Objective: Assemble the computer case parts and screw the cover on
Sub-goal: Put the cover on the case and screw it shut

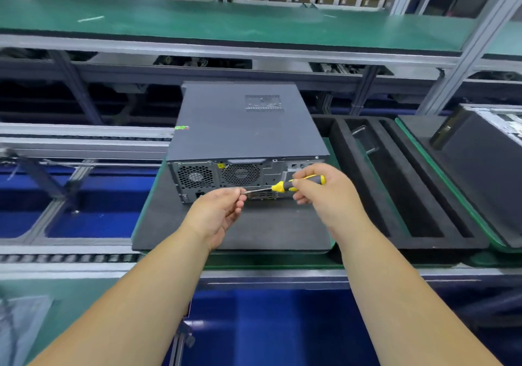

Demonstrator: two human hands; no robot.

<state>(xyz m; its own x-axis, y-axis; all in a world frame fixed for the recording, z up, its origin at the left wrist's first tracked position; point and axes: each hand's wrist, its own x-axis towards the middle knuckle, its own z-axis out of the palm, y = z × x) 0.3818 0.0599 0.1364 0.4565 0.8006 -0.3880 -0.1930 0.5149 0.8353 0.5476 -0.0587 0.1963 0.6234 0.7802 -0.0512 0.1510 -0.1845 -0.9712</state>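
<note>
Computer case: lying flat on the black mat with its cover on top, its rear panel facing the person.
Right hand: gripping the yellow screwdriver by the handle, level, just in front of the case's rear panel.
Left hand: pinching the shaft tip, probably seating a screw; none is visible.
Reason: likely loading the tip before driving a cover screw.
Nearby: black foam tray lying right of the case, second case beyond it.
Obstruction: the hands are hiding part of the rear panel.
</note>
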